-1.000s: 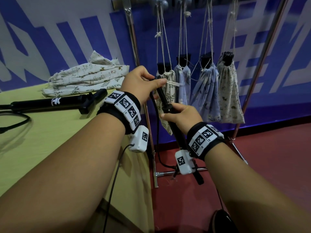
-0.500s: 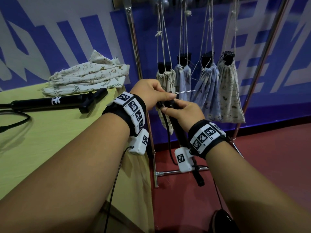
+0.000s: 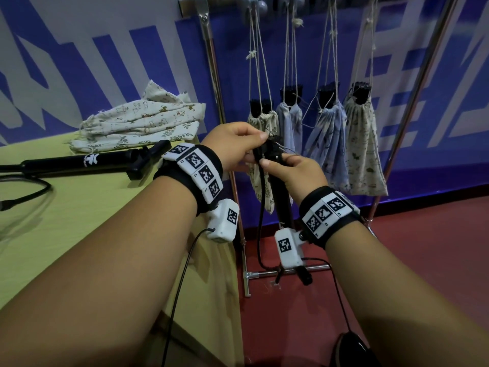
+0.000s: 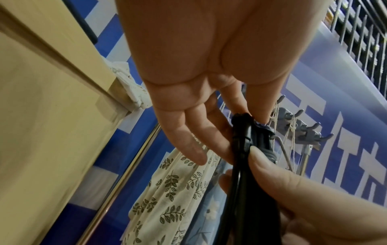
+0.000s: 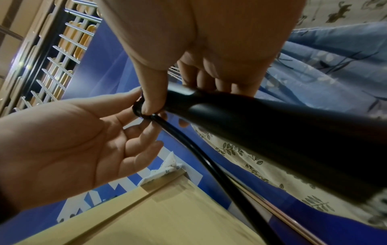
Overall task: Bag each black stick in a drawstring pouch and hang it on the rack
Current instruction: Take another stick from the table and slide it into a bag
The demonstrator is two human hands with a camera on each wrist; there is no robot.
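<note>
Two hands gripped one black stick [image 3: 283,197]: our right hand [image 3: 296,173] clasped its upright shaft, our left hand [image 3: 235,144] pinched its top at eleven o'clock.

Both bare forearms wear black wristbands [image 3: 194,173] bearing square-coded white tiles and cabled white modules [image 3: 223,221].

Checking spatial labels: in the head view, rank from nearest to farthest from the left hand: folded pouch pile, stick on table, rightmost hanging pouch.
1. Stick on table, left of the left hand.
2. Folded pouch pile, farther left and back.
3. Rightmost hanging pouch, far right.
</note>
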